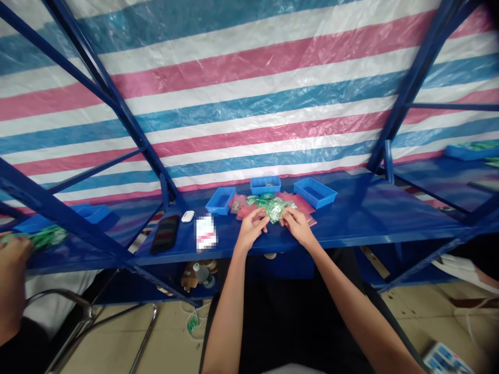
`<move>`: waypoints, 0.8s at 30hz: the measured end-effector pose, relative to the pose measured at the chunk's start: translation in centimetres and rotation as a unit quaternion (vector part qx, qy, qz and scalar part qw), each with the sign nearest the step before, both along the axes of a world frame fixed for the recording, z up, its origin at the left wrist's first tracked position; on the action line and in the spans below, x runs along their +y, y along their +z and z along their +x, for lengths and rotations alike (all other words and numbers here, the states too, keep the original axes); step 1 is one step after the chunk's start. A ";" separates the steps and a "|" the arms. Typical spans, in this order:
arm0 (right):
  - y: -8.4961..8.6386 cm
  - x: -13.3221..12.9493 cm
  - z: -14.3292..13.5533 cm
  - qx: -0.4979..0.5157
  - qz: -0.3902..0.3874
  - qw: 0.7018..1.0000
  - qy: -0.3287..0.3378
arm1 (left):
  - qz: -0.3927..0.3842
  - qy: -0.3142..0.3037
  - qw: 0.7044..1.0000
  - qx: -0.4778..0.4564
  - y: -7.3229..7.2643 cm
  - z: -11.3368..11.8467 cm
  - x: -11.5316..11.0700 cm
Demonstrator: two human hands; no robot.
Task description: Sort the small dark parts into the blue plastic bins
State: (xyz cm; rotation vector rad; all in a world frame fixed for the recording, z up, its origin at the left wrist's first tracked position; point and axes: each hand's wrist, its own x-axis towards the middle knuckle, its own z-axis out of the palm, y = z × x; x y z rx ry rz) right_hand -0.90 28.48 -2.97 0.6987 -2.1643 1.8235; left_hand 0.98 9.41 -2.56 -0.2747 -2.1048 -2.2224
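Observation:
A pile of small green and silvery packets (275,206) lies on pink plastic bags (300,201) near the front of the blue table (351,218). At the pile's left front is my left hand (252,227), its fingers bent and thumb close to the fingertips. My right hand (297,224) touches the pile's right side, thumb and fingers pinched together. Whatever sits between the fingertips of either hand is too small to make out. Three blue trays stand behind the pile: a left one (220,201), a middle one (265,185) and a right one (315,192).
Left of the pile are a black phone (165,234), a white case (187,216) and a blurred-out white item (206,232). Blue metal posts flank the table. Another person's hand (14,254) holds green packets at far left. A bottle (204,275) stands below.

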 end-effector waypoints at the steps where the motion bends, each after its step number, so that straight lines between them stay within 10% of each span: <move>1: 0.0 -0.1 0.1 -0.009 0.003 1.000 0.017 | -0.014 -0.017 1.000 -0.005 0.0 0.1 -0.1; 24: -0.7 -0.1 0.2 -0.017 0.009 0.997 0.073 | 0.045 -0.019 0.996 0.071 -0.6 -0.4 -0.8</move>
